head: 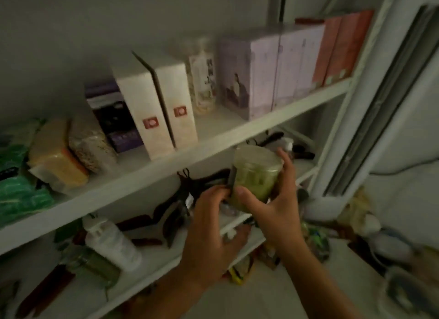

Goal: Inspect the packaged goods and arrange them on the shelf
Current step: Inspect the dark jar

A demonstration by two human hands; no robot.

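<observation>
The left hand (209, 226) is curled against the 8 o'clock edge of the green jar (254, 176), which is held before the lower shelf (156, 257), at 4 o'clock of the view, and is clasped from its 4 o'clock side by the right hand (278, 204). Were either hold loosened, the tilted jar could be dropped onto the dark clutter (190, 188) behind. Label and lid are lost to blur.

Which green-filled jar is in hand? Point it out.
The jar held by the left hand and right hand; the other jar lies on the lower shelf.
</observation>
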